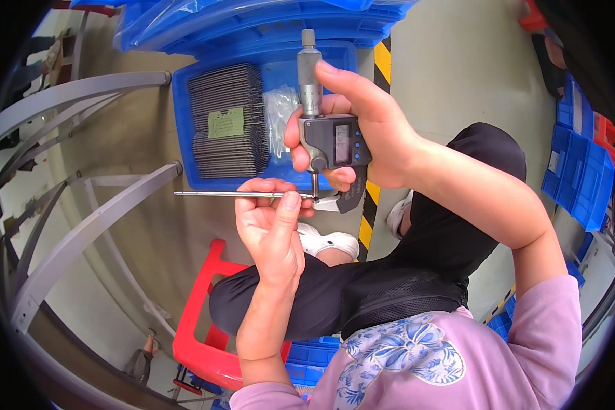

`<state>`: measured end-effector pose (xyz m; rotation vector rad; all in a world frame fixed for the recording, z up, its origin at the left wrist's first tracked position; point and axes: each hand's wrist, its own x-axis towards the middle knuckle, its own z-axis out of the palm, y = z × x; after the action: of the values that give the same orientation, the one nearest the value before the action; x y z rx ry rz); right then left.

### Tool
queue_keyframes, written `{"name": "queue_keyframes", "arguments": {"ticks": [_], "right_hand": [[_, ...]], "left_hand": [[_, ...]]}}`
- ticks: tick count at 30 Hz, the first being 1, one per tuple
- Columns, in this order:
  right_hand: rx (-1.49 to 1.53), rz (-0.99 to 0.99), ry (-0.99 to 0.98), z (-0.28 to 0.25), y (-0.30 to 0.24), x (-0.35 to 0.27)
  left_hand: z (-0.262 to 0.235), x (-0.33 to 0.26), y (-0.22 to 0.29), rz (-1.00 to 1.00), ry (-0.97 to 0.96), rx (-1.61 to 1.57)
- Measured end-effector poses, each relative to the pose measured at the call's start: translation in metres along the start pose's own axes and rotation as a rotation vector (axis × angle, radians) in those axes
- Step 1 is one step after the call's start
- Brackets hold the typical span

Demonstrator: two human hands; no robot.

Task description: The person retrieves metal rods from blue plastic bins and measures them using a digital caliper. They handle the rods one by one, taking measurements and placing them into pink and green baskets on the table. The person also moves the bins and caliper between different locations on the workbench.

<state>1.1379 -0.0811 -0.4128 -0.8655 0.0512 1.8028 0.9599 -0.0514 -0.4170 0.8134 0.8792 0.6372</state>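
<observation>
My right hand is wrapped round a digital micrometer, thumb against its grey thimble. The micrometer stands upright with its small display turned up toward me and its curved frame at the bottom. Between finger and thumb, my left hand pinches a thin metal rod, held level. Its right end lies at the micrometer's jaws; whether they touch it I cannot tell. Beyond the hands sits a blue bin with a dense stack of thin dark metal rods, a green label on top, and a clear plastic bag.
Further blue bins with plastic film are at the far side. Grey metal frame bars curve in at left. A red stool is under me. Yellow-black floor tape runs past my feet. Blue crates stand at right.
</observation>
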Motion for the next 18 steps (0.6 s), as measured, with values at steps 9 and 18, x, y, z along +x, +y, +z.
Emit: {"name": "queue_keyframes", "arguments": {"ticks": [9, 18], "right_hand": [[0.039, 0.019, 0.023, -0.0026, 0.0011, 0.0033], [0.103, 0.066, 0.011, -0.0016, -0.0013, 0.0033]], "left_hand": [[0.0001, 0.0012, 0.0022, 0.023, -0.036, 0.013], [-0.0022, 0.0008, 0.0047, 0.07, -0.087, 0.021]]}}
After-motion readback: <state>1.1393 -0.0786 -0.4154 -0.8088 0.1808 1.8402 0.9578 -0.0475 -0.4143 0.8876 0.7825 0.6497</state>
